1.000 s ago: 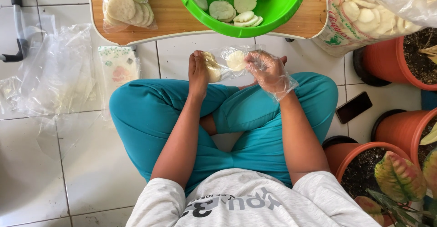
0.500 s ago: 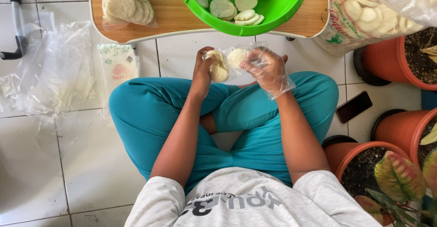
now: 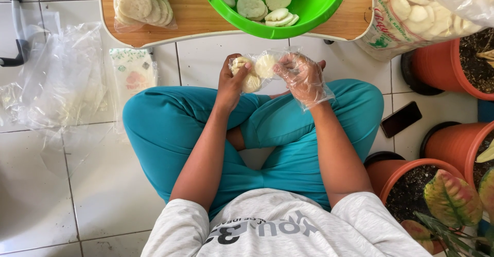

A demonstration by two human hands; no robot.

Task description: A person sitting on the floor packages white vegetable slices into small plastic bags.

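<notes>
A small clear plastic bag (image 3: 260,69) with round, flat, pale crackers sits between both hands, above the crossed legs in teal trousers. The left hand (image 3: 231,82) is bare and closes around the bag's left side. The right hand (image 3: 303,76), in a thin crinkled transparent glove, grips the right side with bent fingers. Just beyond is a wooden bench (image 3: 190,10) with a green bowl (image 3: 329,10) of crackers.

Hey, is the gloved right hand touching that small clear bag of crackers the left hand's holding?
Touching. The head view shows the right hand gripping the small clear bag, fingers pressed on its plastic, while the left hand clasps the other end.
</notes>
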